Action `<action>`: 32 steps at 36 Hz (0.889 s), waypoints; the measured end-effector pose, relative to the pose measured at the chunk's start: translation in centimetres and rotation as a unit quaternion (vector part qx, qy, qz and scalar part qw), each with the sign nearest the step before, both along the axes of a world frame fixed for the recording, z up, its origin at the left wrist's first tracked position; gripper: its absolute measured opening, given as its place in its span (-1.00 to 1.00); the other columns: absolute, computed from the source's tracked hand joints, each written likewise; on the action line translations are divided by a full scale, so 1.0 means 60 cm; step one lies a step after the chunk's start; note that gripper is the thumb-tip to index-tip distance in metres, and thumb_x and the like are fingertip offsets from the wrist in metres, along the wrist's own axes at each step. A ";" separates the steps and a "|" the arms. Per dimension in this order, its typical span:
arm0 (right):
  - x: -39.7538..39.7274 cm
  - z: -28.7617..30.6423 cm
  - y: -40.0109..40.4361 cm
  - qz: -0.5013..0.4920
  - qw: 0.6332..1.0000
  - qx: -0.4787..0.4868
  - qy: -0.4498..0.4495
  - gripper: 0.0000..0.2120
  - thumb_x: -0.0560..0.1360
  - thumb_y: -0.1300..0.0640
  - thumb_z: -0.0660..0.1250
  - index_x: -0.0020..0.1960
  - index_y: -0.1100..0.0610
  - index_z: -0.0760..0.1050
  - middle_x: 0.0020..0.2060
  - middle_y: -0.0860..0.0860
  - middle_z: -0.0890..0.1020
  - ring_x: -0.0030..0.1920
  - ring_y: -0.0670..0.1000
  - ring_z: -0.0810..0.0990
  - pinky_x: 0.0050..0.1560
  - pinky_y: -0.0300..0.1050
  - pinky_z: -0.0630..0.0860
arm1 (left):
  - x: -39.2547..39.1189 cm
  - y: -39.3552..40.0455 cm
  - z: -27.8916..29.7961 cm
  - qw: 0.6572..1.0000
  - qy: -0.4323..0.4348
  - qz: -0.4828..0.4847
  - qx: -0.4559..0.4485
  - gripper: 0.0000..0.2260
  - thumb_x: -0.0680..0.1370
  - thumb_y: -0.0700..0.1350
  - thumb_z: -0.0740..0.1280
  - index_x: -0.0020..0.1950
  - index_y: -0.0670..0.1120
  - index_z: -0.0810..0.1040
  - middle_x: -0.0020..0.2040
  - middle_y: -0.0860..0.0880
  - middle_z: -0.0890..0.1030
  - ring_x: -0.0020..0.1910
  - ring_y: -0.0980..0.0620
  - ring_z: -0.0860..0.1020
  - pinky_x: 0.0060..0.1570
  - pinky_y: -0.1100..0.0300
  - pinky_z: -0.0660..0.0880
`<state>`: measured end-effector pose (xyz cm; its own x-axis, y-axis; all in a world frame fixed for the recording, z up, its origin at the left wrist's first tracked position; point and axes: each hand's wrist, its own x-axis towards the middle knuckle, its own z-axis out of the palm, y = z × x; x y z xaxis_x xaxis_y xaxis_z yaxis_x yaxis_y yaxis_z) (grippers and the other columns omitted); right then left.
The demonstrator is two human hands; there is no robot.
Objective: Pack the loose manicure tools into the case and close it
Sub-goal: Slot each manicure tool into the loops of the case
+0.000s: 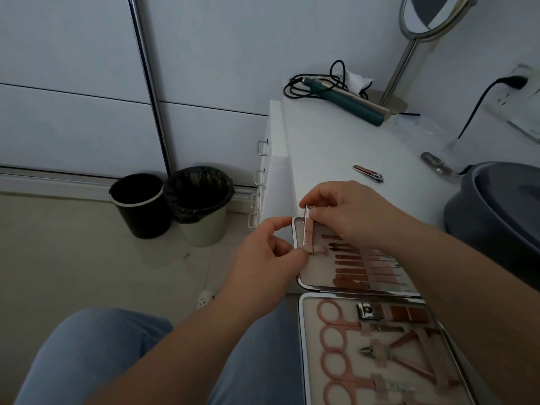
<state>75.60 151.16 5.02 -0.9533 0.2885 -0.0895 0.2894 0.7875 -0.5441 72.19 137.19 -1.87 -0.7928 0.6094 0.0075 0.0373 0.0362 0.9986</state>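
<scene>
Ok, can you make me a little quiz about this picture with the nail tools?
1. True or false: the case lies open.
2. Which tool lies loose on the white table, away from the case?
A. scissors
B. nail clipper
C. comb
3. Fill in: both hands are holding a pink nail ____ over the far half of the case.

Key
1. True. Both halves show, with tools under straps.
2. B. The nail clipper lies alone beyond the hands.
3. File. The left hand pinches the near end of the nail file and the right hand pinches its far end.
</scene>
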 end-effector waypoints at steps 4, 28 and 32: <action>-0.006 0.002 -0.006 -0.018 1.000 0.012 0.004 -0.80 0.51 0.16 0.23 0.04 -0.04 0.55 -0.21 -0.21 0.50 -0.22 -0.22 0.45 -0.26 -0.41 0.30 | 0.001 0.000 0.001 1.000 -0.004 -0.006 0.008 -0.70 0.40 -0.20 0.38 -0.07 0.20 0.44 -0.40 0.03 0.53 -0.51 0.27 0.42 -0.50 0.46 0.34; 0.040 -0.023 -0.022 -0.028 0.998 0.028 0.038 -0.90 0.41 0.03 0.34 -0.10 -0.10 0.60 -0.31 -0.25 0.52 -0.24 -0.26 0.47 -0.27 -0.37 0.30 | -0.001 0.000 0.002 0.999 -0.023 -0.011 0.024 -0.71 0.38 -0.19 0.41 -0.04 0.15 0.46 -0.38 -0.05 0.56 -0.36 0.04 0.51 -0.26 0.17 0.46; 0.044 -0.027 -0.021 -0.033 0.998 0.004 0.052 -0.91 0.39 0.02 0.36 -0.13 -0.09 0.63 -0.34 -0.25 0.53 -0.27 -0.26 0.48 -0.27 -0.35 0.30 | -0.002 0.002 0.006 0.999 -0.029 -0.020 0.028 -0.70 0.40 -0.27 0.38 -0.03 0.10 0.46 -0.38 -0.08 0.53 -0.34 0.01 0.50 -0.22 0.10 0.44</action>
<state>78.26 149.92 3.40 -0.9364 0.3507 0.0114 0.2825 0.7727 -0.5684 72.05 137.30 -1.49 -0.7680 0.6405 -0.0025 -0.0204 -0.0205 0.9996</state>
